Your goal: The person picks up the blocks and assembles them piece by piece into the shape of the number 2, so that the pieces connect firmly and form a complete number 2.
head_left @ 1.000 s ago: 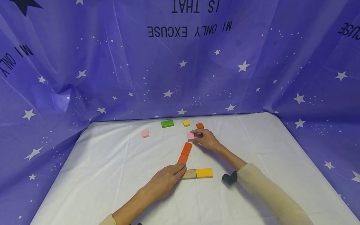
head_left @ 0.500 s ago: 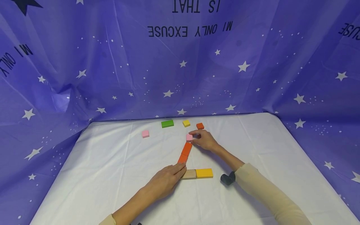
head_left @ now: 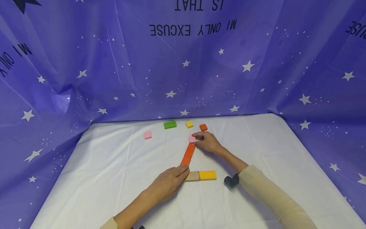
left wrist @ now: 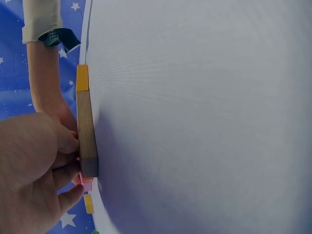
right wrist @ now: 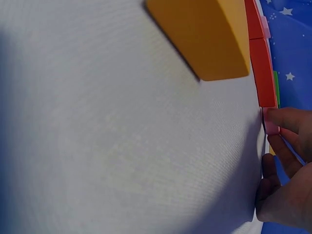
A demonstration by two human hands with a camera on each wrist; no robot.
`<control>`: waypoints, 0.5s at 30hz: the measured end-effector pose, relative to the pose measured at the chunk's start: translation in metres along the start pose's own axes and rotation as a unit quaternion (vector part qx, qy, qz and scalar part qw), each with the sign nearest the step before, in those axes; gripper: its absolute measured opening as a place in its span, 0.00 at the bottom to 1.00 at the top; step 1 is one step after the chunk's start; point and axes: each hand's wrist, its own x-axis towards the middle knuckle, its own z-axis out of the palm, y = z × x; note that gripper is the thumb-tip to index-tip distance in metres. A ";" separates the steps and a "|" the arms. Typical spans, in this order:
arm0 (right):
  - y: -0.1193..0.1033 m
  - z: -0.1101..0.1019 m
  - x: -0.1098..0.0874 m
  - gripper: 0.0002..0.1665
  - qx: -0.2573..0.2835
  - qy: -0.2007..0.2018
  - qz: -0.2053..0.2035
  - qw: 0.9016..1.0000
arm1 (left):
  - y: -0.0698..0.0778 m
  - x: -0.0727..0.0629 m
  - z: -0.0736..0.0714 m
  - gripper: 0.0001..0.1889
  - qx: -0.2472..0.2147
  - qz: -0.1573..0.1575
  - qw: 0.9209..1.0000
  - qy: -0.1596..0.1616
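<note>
At the far end of the orange strip, just against it, a pink block is pinched by the right hand. The near end of the strip is covered by the left hand, its fingers laid out and rested there and on the wooden block. To the right of the strip, this one is touched by a yellow block. Beyond the strip, a green block is seen.

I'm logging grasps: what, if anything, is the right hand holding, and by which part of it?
The right hand pinches a pink block with its fingers, near the block's right side in the head view.
</note>
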 end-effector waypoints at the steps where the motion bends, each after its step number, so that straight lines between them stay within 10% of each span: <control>1: 0.000 0.000 0.000 0.22 -0.001 0.000 -0.001 1.000 | 0.000 0.000 0.000 0.22 0.000 -0.001 1.000 -0.001; 15: -0.001 -0.001 -0.001 0.23 -0.006 -0.006 0.001 1.000 | -0.001 0.000 0.002 0.22 -0.006 -0.004 1.000 -0.006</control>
